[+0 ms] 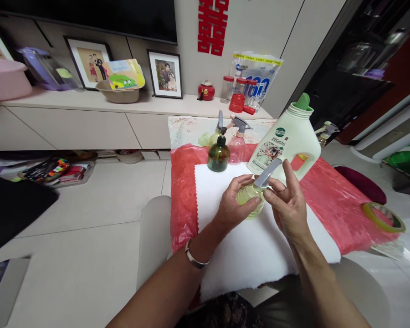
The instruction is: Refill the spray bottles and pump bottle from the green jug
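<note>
Over a white cloth [246, 255], my left hand [235, 202] is wrapped round the body of a yellow-green spray bottle [251, 196] with a grey spray head. My right hand [289, 200] is at the collar of that head, thumb and fingers closed about it, index finger raised. Just behind stands a large pale green jug [283, 141] with a label and a green piece in its neck. To the left are a dark green pump bottle [218, 155], a pink spray bottle [238, 146] and a second yellowish spray bottle [214, 135], partly hidden.
Red plastic sheeting [341, 205] covers the table under the cloth. A roll of yellow tape [383, 217] lies at its right edge. Behind, a cabinet [89, 123] bears framed photos, a bowl [119, 93], red-lidded jars and a plastic bag [259, 73]. Another spray bottle [324, 134] stands behind the jug.
</note>
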`<state>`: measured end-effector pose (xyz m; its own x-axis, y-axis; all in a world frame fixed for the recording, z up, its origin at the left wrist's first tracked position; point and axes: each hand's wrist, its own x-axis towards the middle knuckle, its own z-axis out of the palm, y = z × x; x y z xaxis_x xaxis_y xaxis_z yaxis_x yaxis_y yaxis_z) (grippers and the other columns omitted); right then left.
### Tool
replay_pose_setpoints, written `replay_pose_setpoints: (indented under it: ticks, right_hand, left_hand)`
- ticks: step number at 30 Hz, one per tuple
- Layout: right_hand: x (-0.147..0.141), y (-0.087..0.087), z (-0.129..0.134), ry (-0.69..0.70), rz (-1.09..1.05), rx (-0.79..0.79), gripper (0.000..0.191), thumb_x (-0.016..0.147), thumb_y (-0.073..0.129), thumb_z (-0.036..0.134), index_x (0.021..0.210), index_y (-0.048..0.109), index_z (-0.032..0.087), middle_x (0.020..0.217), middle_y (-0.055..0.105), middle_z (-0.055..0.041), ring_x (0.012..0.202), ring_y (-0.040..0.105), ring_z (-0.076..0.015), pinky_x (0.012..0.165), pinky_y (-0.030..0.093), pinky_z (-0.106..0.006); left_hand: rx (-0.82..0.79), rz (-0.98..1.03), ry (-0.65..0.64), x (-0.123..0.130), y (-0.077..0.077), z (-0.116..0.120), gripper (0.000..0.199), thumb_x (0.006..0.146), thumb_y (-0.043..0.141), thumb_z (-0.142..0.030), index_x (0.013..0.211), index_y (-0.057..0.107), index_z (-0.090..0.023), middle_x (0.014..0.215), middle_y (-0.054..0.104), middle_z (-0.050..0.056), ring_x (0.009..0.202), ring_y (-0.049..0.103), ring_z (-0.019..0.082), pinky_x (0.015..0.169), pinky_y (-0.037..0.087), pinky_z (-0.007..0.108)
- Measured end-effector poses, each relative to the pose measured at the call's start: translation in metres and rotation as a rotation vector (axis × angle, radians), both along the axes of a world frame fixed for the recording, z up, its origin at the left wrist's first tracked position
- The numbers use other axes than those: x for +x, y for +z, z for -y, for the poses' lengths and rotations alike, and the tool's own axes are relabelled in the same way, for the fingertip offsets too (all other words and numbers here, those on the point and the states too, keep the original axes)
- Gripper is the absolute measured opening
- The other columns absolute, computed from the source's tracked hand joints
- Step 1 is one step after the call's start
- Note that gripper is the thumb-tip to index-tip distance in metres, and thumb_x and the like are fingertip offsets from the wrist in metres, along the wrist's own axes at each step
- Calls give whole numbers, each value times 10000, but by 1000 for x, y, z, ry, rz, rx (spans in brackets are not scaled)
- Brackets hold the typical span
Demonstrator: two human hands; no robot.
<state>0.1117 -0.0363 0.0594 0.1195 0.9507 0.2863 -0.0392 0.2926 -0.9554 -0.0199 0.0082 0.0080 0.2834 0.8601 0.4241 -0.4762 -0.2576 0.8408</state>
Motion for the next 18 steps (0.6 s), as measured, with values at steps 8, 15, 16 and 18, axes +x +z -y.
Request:
replay_pose_setpoints:
  ticks: [8,15,16,18]
  right_hand:
    - [-1,-3,-3,-109,-31,12,1156,758,854,365,1650,122,300,1092,592,-48,1058,594,-120,939,539,-242]
    - [-1,-9,0,-117,-90,-12,1170,774,835,359,1650,60,326,1205,570,-74,1129,589,-151,953,541,-288]
    - [1,-11,0,-129,-105,-9,1158,773,834,355,1648,76,323,1226,562,-79,1163,578,-154,961,538,-281]
    - [7,-12,-1,-160,-111,-2,1118,759,842,342,1637,152,316,1299,528,-92,1215,557,-163,984,530,-276]
  left_hand:
    - [-9,0,-13,0,2,1,557,796,774,-272,1298,542,-197,1297,655,126,1229,622,286,1096,464,494]
    - [-20,40,-20,1,1,0,548,798,777,-268,1285,538,-193,1310,651,135,1249,614,290,1112,450,502]
    - [-28,41,-22,1,1,0,552,794,778,-269,1284,537,-189,1307,652,138,1249,613,291,1112,450,500]
    - [-36,34,-24,1,2,0,563,787,783,-275,1284,536,-184,1300,655,142,1245,614,294,1109,453,494]
